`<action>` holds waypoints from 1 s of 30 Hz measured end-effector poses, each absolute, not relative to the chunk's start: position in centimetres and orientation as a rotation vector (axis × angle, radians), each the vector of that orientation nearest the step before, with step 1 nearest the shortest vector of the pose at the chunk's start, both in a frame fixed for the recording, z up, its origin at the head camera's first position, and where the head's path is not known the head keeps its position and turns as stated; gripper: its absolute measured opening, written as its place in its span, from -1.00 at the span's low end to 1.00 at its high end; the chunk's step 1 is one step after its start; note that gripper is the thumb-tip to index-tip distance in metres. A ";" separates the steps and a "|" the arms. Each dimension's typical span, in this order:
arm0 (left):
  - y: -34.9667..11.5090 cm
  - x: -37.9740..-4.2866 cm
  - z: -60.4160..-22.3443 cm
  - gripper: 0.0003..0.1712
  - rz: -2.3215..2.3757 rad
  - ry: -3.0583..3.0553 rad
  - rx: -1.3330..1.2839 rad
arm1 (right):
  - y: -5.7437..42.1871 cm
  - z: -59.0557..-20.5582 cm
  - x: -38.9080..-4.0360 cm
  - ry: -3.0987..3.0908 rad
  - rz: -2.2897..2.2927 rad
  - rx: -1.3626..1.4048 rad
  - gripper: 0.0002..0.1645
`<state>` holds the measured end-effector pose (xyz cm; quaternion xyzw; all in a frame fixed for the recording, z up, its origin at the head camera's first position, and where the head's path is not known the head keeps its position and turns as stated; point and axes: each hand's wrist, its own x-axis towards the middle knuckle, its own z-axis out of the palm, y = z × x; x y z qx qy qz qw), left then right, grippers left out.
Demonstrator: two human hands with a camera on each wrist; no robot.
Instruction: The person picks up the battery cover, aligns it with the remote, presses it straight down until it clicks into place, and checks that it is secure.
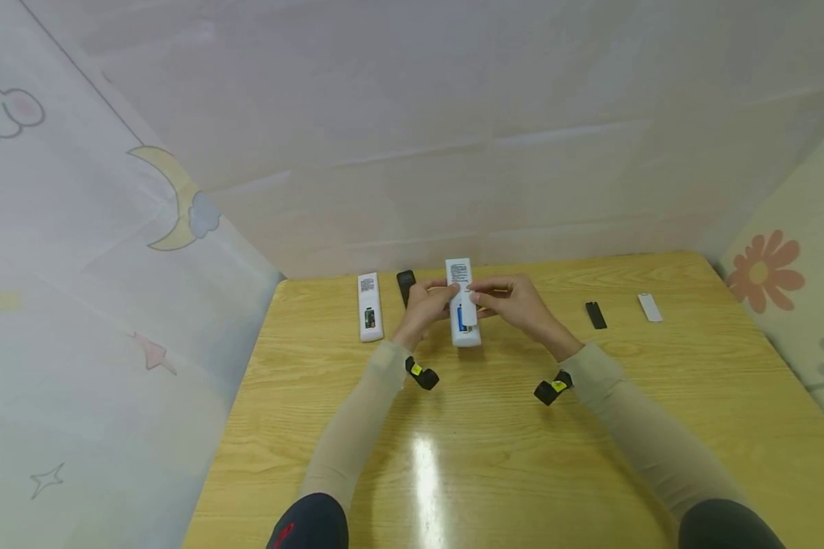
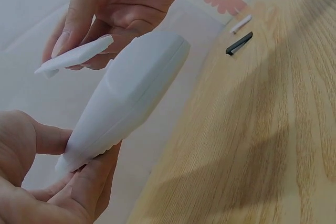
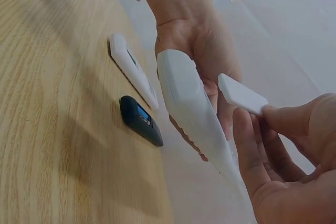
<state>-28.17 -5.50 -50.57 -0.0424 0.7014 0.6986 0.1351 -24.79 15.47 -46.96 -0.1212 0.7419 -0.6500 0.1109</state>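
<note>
My left hand (image 1: 427, 308) grips a white remote control (image 1: 458, 270) by its sides, thumb on the back face. Blue batteries (image 1: 461, 320) show in its uncovered compartment. Between thumb and fingers, my right hand (image 1: 518, 303) pinches a white battery cover (image 1: 469, 309), held just over that compartment. In the left wrist view the cover (image 2: 76, 57) is tilted and stands apart from the remote's body (image 2: 126, 85). The right wrist view also shows a gap between the cover (image 3: 241, 95) and the remote (image 3: 189, 98).
Left of the hands lie a second white remote (image 1: 369, 305) with its compartment uncovered and a black remote (image 1: 405, 280), partly hidden by the left hand. On the right of the wooden table (image 1: 494, 442) lie a black cover (image 1: 596, 315) and a white cover (image 1: 649, 307). A wall stands behind.
</note>
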 end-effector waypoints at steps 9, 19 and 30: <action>-5.5 -28.0 -50.5 -0.36 2.022 2.034 -0.122 | 15.4 -47.6 -24.9 2.165 -1.899 -0.357 -0.63; -5.4 -28.1 -50.4 -0.35 2.024 2.035 -0.125 | 15.3 -47.9 -24.7 2.171 -1.896 -0.319 -0.63; -5.4 -28.2 -50.5 -0.36 2.040 2.030 -0.137 | 15.0 -48.1 -24.5 2.174 -1.919 -0.339 -0.64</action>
